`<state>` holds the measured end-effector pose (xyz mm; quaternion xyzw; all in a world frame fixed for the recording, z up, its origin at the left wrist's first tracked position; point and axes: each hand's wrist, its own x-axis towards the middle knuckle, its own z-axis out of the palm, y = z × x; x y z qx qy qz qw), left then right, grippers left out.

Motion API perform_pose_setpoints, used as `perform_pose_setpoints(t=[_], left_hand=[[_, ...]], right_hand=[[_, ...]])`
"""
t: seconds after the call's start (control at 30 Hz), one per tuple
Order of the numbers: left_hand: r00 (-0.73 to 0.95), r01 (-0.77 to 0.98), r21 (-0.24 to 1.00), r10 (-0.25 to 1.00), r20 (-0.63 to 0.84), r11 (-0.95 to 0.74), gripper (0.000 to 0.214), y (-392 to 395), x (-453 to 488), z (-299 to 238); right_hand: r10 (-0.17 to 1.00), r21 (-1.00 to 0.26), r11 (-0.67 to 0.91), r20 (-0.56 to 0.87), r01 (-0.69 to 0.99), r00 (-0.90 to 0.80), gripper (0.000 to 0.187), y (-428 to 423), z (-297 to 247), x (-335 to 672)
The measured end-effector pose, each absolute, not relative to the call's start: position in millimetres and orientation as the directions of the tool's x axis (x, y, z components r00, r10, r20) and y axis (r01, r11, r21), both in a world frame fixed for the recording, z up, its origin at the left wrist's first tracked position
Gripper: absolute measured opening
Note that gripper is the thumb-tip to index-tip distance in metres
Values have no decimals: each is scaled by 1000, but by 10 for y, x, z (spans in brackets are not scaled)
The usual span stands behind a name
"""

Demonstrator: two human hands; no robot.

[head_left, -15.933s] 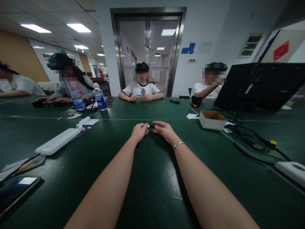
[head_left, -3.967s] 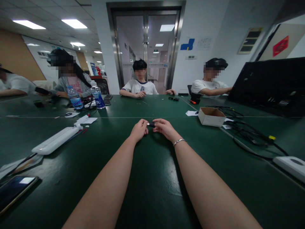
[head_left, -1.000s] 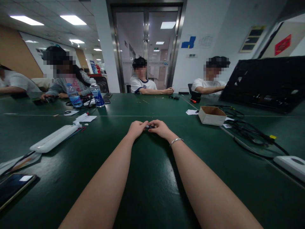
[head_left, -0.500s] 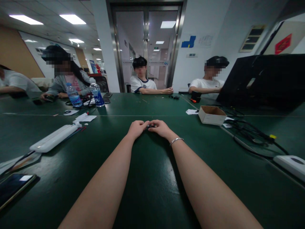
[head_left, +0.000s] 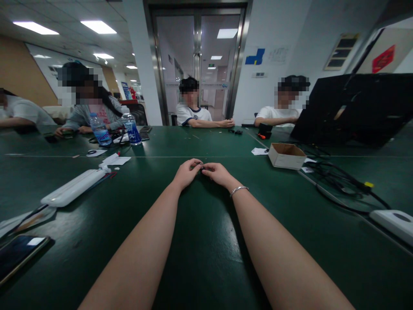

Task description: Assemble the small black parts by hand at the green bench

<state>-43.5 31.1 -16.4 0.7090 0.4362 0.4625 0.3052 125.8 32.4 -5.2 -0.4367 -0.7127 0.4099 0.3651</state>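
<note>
My left hand (head_left: 186, 171) and my right hand (head_left: 218, 172) meet fingertip to fingertip on the dark green table (head_left: 206, 241), well out in front of me. Both are curled closed round a small dark object (head_left: 201, 169), of which only a sliver shows between the fingers. A silver bracelet (head_left: 238, 189) sits on my right wrist. Both forearms stretch forward across the table.
A white power strip (head_left: 72, 188) and a phone (head_left: 19, 255) lie at the left. Two water bottles (head_left: 130, 129) stand at the back left. At the right are an open cardboard box (head_left: 286, 155), black cables (head_left: 342, 181), a white device (head_left: 392, 221) and a black laptop lid (head_left: 351, 110). Several people sit around the table.
My hands have closed in further over the small object, so less of it shows than a second ago. The person opposite has leaned an arm along the table.
</note>
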Motion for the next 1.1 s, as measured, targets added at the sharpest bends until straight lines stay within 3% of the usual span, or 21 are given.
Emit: perform_pose_setpoints(t=[0.17, 0.4, 0.53, 0.9, 1.0, 1.1], left_hand=[[203, 296, 858, 905, 374, -420, 26, 293, -417, -136], [111, 451, 811, 925, 364, -373, 20, 312, -442, -161], [92, 510, 787, 932, 352, -348, 29, 292, -452, -159], [152, 608, 686, 907, 394, -400, 35, 240, -416, -75], [183, 627, 660, 901, 393, -415, 38, 238, -401, -62], [217, 614, 675, 910, 355, -409, 41, 219, -392, -71]], right_hand=[[923, -909, 276, 161, 311, -349, 21, 327, -62, 1256], [934, -873, 311, 207, 376, -292, 21, 360, -107, 1248], [935, -844, 336, 243, 417, -259, 26, 344, -101, 1237], [916, -741, 401, 320, 539, -241, 18, 293, -41, 1157], [917, -770, 399, 328, 499, -227, 7, 256, -7, 1131], [959, -869, 277, 223, 411, -175, 5, 182, 23, 1108]])
